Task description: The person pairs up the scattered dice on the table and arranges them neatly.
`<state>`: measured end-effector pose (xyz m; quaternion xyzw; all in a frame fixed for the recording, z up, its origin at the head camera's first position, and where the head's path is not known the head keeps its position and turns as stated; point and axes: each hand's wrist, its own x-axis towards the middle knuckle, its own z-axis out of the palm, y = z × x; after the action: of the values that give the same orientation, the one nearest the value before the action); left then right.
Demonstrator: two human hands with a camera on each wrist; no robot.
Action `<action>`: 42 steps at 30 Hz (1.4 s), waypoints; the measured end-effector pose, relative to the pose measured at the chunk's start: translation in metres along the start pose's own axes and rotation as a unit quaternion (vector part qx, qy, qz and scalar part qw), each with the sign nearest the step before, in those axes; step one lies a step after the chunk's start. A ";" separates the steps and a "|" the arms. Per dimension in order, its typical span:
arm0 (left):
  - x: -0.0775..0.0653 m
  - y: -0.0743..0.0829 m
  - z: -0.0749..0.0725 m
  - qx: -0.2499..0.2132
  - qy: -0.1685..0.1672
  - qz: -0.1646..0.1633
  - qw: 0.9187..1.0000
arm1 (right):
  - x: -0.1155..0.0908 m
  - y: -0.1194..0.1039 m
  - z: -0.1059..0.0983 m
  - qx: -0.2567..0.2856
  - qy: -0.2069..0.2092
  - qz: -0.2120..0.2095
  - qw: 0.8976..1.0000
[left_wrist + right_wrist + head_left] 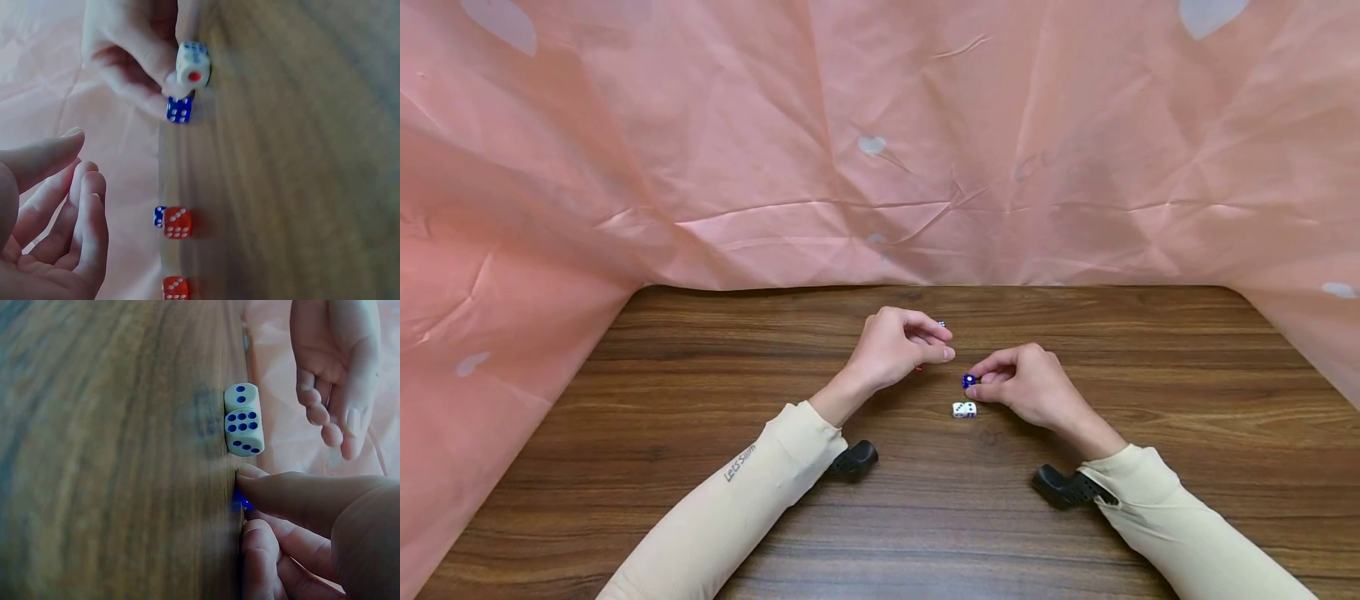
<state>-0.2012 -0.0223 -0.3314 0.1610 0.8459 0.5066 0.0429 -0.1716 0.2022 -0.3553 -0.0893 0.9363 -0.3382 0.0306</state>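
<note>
My right hand (1033,385) pinches a blue die (968,381) with white pips between thumb and fingertips, low over the tabletop. Just in front of it, two white dice (964,410) with blue pips stand side by side. My left hand (902,343) hovers to the left with fingers loosely bent and nothing between them. In the left wrist view, two red dice (178,223) stand apart on the table, one cut by the frame's bottom edge. Another blue die (159,216) shows behind the nearer-centre red one. In the head view, my left hand mostly hides these.
A brown wood-grain table (700,400) lies under both hands. A pink cloth (737,167) with pale hearts hangs behind and at the sides. Black wrist mounts (853,460) stick out from under both cream sleeves.
</note>
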 end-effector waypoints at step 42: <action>0.060 -0.015 0.001 0.109 0.045 -0.068 0.991 | 0.000 0.001 0.000 0.002 0.000 0.006 1.000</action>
<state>-0.2614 -0.0091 -0.3394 0.0833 0.9061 0.4142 0.0215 -0.1716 0.2028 -0.3557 -0.0838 0.9363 -0.3395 0.0328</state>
